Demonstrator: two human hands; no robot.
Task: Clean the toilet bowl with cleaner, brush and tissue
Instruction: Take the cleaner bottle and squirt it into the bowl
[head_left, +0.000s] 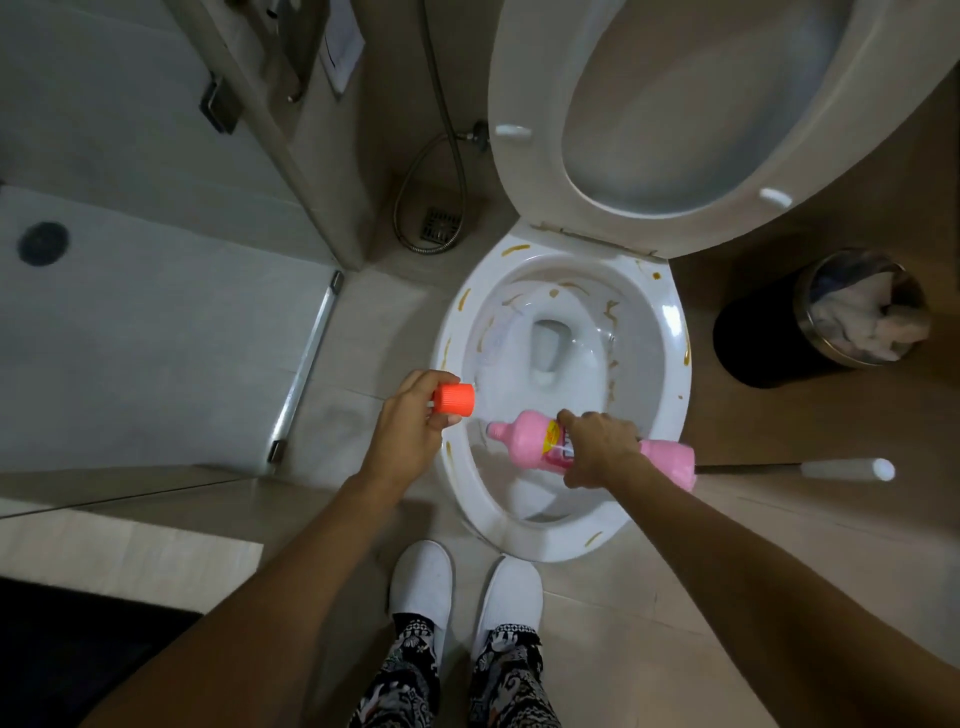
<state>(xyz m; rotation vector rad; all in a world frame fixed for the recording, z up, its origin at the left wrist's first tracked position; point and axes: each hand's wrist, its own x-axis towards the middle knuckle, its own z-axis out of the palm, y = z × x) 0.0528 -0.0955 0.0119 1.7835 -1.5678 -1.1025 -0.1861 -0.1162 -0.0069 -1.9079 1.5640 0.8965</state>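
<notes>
The white toilet bowl stands open below me, with brown streaks on its rim and inner wall. Its seat and lid are tipped up behind it. My right hand grips a pink cleaner bottle, which lies tilted on its side with the uncapped neck pointing left over the bowl's front left edge. My left hand holds the bottle's orange cap just left of the rim. A long handle with a white end lies on the floor to the right of the bowl.
A black bin holding crumpled white tissue stands right of the bowl. A metal hose and a floor drain are behind on the left. A glass shower partition runs along the left. My white slippers stand before the bowl.
</notes>
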